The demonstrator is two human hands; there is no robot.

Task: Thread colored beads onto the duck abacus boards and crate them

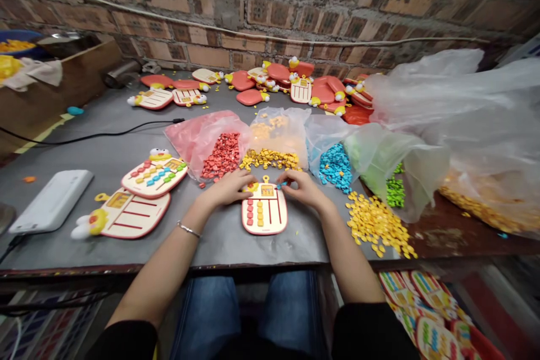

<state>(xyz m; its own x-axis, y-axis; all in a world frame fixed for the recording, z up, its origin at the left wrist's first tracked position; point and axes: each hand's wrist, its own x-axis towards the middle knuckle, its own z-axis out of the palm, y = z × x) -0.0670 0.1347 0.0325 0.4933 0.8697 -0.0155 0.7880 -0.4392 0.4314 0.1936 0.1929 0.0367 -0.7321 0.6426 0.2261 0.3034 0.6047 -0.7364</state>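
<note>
A cream board with a red rim [274, 224] lies flat in front of me, with a column of red pieces [250, 212] and a column of yellow pieces [260, 214] on it. Its two right-hand slots hold no pieces. My left hand [230, 187] is closed at the board's upper left corner, fingers by its yellow duck head; what they grip is unclear. At the upper right corner, my right hand [304, 188] pinches a small blue piece [282, 185] over the board.
Bags of red [221, 154], yellow [272, 158], blue [335, 166] and green pieces [395, 188] stand behind the board. Loose yellow pieces [375, 222] lie right. Two boards [135, 216] overlap at left near a white device [53, 201]. More boards [248, 97] lie along the wall.
</note>
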